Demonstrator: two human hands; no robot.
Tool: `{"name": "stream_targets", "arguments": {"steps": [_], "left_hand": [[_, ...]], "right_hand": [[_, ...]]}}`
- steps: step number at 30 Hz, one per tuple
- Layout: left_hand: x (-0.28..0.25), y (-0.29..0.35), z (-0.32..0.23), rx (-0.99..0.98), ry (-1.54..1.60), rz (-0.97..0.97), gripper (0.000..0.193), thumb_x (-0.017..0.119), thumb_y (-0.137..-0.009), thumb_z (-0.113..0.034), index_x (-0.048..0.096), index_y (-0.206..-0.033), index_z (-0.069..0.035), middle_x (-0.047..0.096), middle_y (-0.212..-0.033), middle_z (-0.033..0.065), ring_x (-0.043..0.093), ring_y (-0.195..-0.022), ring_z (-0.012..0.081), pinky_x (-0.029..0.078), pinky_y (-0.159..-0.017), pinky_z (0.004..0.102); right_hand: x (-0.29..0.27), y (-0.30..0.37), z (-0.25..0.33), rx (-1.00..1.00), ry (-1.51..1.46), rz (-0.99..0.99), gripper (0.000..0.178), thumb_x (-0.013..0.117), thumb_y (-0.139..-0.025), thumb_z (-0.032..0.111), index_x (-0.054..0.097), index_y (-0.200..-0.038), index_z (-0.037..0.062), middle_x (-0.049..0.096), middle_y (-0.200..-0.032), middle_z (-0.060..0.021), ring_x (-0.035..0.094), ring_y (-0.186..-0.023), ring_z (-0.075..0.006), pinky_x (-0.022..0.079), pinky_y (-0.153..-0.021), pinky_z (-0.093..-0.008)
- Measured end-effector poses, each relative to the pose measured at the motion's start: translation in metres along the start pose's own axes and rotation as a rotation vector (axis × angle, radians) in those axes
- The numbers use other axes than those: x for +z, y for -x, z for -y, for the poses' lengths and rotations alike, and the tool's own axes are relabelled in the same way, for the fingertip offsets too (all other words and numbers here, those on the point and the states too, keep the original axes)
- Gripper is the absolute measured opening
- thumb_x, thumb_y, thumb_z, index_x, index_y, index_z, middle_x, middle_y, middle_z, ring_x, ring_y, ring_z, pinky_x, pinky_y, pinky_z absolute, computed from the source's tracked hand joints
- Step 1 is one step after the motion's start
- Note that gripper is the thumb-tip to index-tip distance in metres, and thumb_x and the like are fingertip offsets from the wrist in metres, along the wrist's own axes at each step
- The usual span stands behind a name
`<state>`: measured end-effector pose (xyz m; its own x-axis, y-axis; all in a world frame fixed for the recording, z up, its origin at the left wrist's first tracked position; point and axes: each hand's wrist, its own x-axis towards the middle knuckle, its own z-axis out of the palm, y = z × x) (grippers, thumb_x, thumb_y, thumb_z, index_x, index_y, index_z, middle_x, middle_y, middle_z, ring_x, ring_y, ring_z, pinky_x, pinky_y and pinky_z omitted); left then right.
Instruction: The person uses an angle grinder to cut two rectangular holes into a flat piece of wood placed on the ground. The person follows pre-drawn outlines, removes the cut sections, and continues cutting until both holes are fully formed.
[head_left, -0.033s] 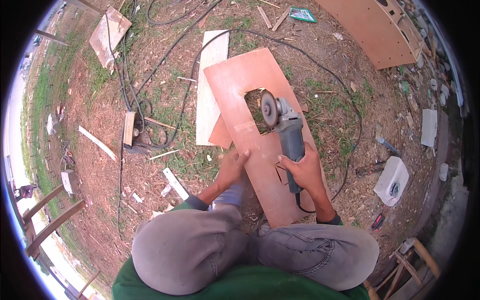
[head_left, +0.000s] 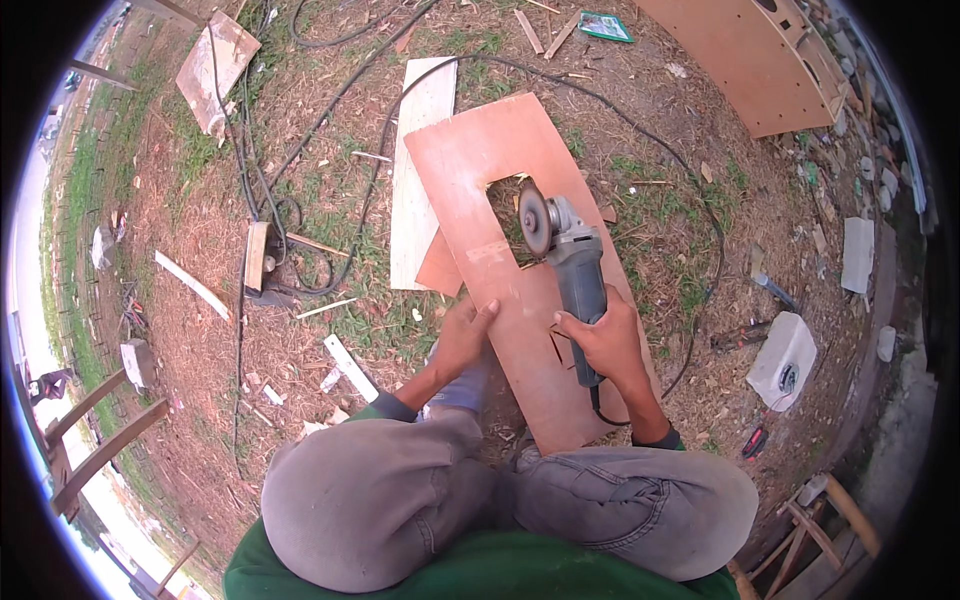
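A reddish-brown plywood board [head_left: 480,142] slants away from between my knees, with a rough-edged rectangular hole in its upper half. My left hand [head_left: 465,335] grips its left edge, thumb on the upper face and the other fingers partly hidden. In my right hand [head_left: 615,345] is a grey angle grinder [head_left: 578,280], held by its body over the board. Its round disc [head_left: 536,220] stands nearly upright at the right side of the hole. From the frames I cannot tell whether the disc touches the wood or spins. Dark marks [head_left: 560,345] show on the board below the hole.
A pale plank [head_left: 425,110] lies beyond the board's left side. Black cable [head_left: 640,125] loops across the grass and dirt. A wooden box [head_left: 740,70] stands far right; a white block [head_left: 782,362] lies at right. Wood scraps [head_left: 350,368] are scattered left.
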<state>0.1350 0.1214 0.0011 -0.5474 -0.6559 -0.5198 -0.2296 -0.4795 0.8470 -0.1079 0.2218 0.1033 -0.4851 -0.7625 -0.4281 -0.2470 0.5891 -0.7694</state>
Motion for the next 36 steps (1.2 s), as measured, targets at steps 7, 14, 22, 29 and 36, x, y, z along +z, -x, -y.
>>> {"name": "stream_targets", "arguments": {"steps": [7, 14, 22, 29, 36], "left_hand": [[-0.002, 0.005, 0.017, -0.028, 0.173, 0.076, 0.047, 0.071, -0.113, -0.021, 0.062, -0.153, 0.004, 0.073, -0.144, 0.0135, 0.07, -0.128, 0.0203, 0.056, -0.112, 0.0387], [-0.004, 0.006, 0.019, -0.073, 0.136, 0.087, 0.051, 0.071, -0.113, -0.022, 0.06, -0.155, 0.005, 0.073, -0.143, 0.0126, 0.07, -0.128, 0.0185, 0.057, -0.111, 0.0372], [-0.003, 0.004, 0.025, -0.045, 0.21, 0.087, 0.048, 0.071, -0.114, -0.023, 0.062, -0.152, 0.006, 0.075, -0.141, 0.0114, 0.071, -0.124, 0.0167, 0.058, -0.108, 0.0355], [-0.003, 0.003, 0.03, -0.059, 0.223, 0.072, 0.045, 0.072, -0.113, -0.022, 0.066, -0.149, 0.004, 0.077, -0.136, 0.0099, 0.072, -0.12, 0.0151, 0.058, -0.106, 0.0343], [-0.004, 0.003, 0.03, -0.046, 0.225, 0.069, 0.044, 0.072, -0.113, -0.02, 0.066, -0.149, 0.005, 0.077, -0.137, 0.0098, 0.072, -0.12, 0.015, 0.058, -0.106, 0.0341]], "right_hand": [[0.023, -0.009, -0.023, -0.004, 0.025, 0.039, 0.046, 0.095, -0.085, 0.022, 0.071, -0.112, -0.0067, 0.077, -0.086, -0.0129, 0.073, -0.073, -0.0194, 0.06, -0.07, -0.0386], [0.023, -0.014, -0.019, -0.001, 0.08, 0.059, 0.047, 0.095, -0.085, 0.022, 0.072, -0.115, -0.0062, 0.077, -0.086, -0.0136, 0.074, -0.072, -0.0203, 0.06, -0.069, -0.0392], [0.025, -0.016, -0.021, 0.062, 0.162, 0.064, 0.049, 0.094, -0.085, 0.023, 0.071, -0.117, -0.0063, 0.078, -0.086, -0.0157, 0.076, -0.072, -0.0238, 0.061, -0.07, -0.0409], [0.025, -0.016, -0.02, 0.043, 0.213, 0.049, 0.054, 0.095, -0.083, 0.026, 0.071, -0.119, -0.0072, 0.079, -0.084, -0.0173, 0.078, -0.073, -0.0267, 0.061, -0.07, -0.0423], [0.026, -0.013, -0.02, 0.051, 0.145, 0.017, 0.052, 0.095, -0.084, 0.024, 0.072, -0.118, -0.0061, 0.079, -0.088, -0.0158, 0.077, -0.076, -0.0246, 0.061, -0.073, -0.0408]]}}
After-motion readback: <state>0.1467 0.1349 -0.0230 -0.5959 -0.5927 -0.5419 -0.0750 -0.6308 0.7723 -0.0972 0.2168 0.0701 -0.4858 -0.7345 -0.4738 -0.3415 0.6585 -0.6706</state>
